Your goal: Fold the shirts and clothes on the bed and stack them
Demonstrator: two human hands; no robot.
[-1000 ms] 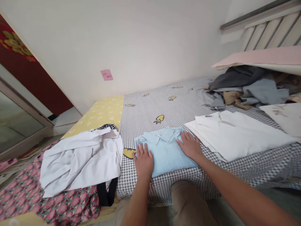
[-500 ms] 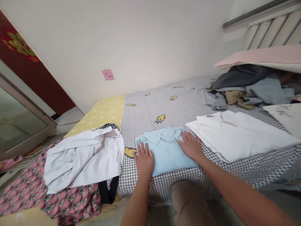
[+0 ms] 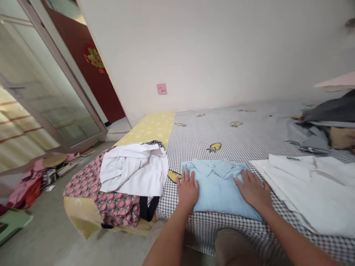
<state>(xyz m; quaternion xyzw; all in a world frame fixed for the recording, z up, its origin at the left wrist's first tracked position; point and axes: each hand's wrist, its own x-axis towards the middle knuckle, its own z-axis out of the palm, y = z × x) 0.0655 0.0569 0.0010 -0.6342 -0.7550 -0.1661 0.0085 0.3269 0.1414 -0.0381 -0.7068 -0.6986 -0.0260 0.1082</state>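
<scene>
Two hands (image 3: 188, 189) (image 3: 255, 190) on blue shirt (image 3: 217, 190), illegible note (image 3: 162, 89)

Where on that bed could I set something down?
Most room: the checked sheet between the blue shirt and the wall. Smaller: the yellow sheet behind the crumpled white garment. It's crowded nearer: the left hand and right hand rest on the blue shirt, with the white shirt close beside.

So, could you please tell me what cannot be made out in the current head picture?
Head view, all items:
- Pink note: its writing is too small to read.
- Light blue shirt: the left hand and right hand hide the fabric beneath.
- Right-hand white shirt: cut off by the right edge.
- Clothes pile: also cut off there.
</scene>
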